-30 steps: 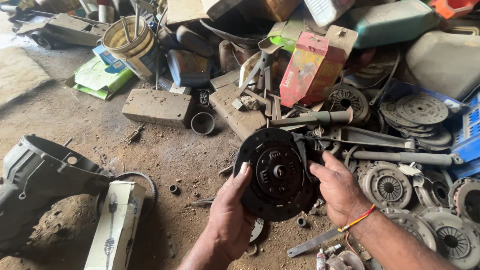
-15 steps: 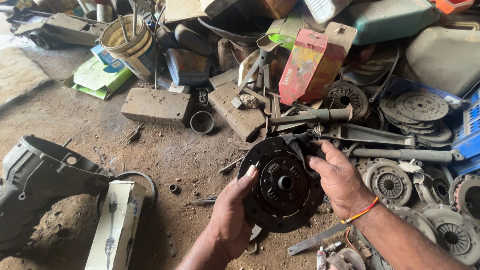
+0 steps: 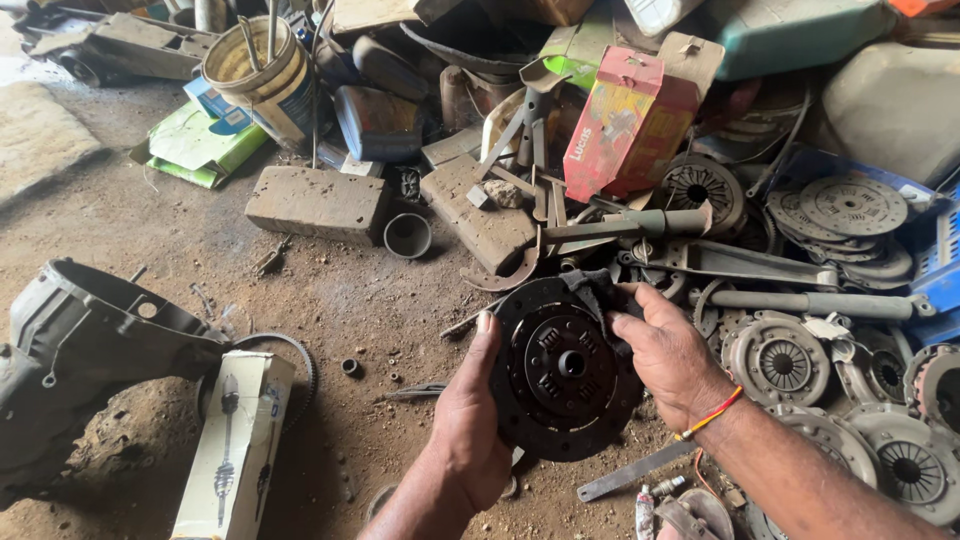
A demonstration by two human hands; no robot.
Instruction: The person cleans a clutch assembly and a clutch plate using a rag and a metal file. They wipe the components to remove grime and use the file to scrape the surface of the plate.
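Left hand (image 3: 470,425) holds the round black clutch disc (image 3: 565,368) by its left edge. Right hand (image 3: 672,352) presses a dark rag (image 3: 597,296) on the disc's top right. I think the disc could slip and drop on the dirt floor (image 3: 330,290), since only its edge is gripped. I count one disc held, one rag, and two bricks (image 3: 318,203) beyond the hands.
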